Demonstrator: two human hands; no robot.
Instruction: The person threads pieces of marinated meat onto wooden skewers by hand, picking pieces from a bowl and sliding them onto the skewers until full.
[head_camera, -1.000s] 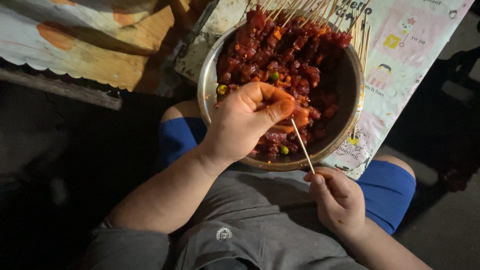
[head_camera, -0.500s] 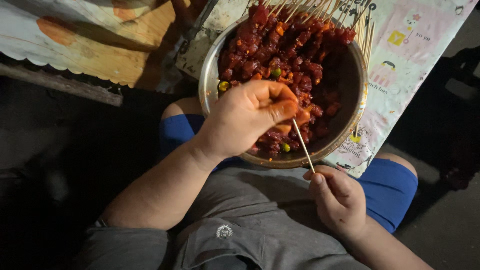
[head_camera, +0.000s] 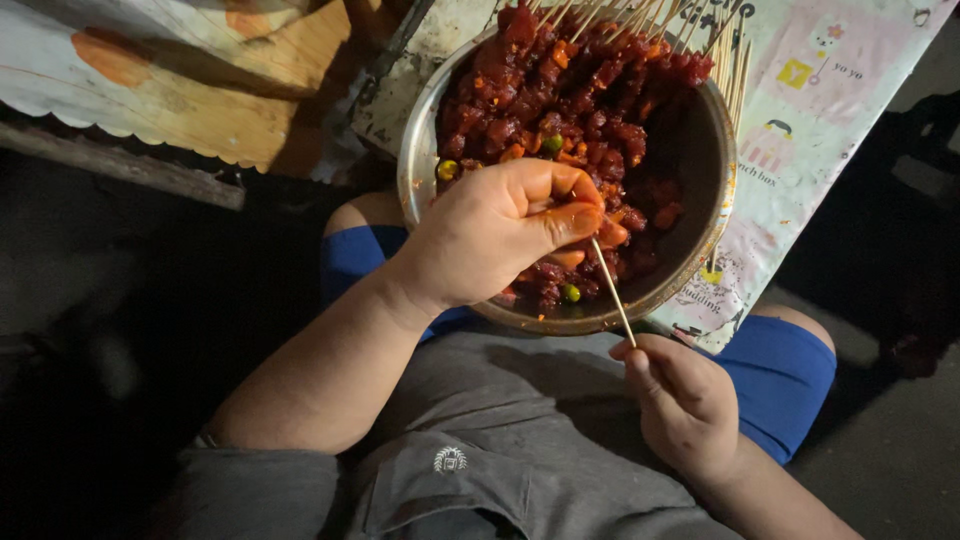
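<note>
A round metal bowl (head_camera: 716, 240) rests above my lap, full of red marinated meat chunks (head_camera: 560, 90) with a few green peas. My left hand (head_camera: 495, 235) hovers over the bowl's near side, fingers pinched on a piece of meat (head_camera: 608, 232) at the tip of a thin wooden skewer (head_camera: 612, 292). My right hand (head_camera: 685, 400) sits below the bowl's rim and grips the skewer's lower end. Finished skewers (head_camera: 690, 40) with bare stick ends lie across the bowl's far side.
The bowl stands on a patterned plastic sheet (head_camera: 840, 90) over a table edge. A wooden board with a scalloped cloth (head_camera: 150, 90) lies at upper left. My knees in blue shorts (head_camera: 785, 370) flank the bowl. Dark ground surrounds everything.
The left hand stays pinched on meat at the skewer tip, shifting only slightly. The right hand holds the stick steady.
</note>
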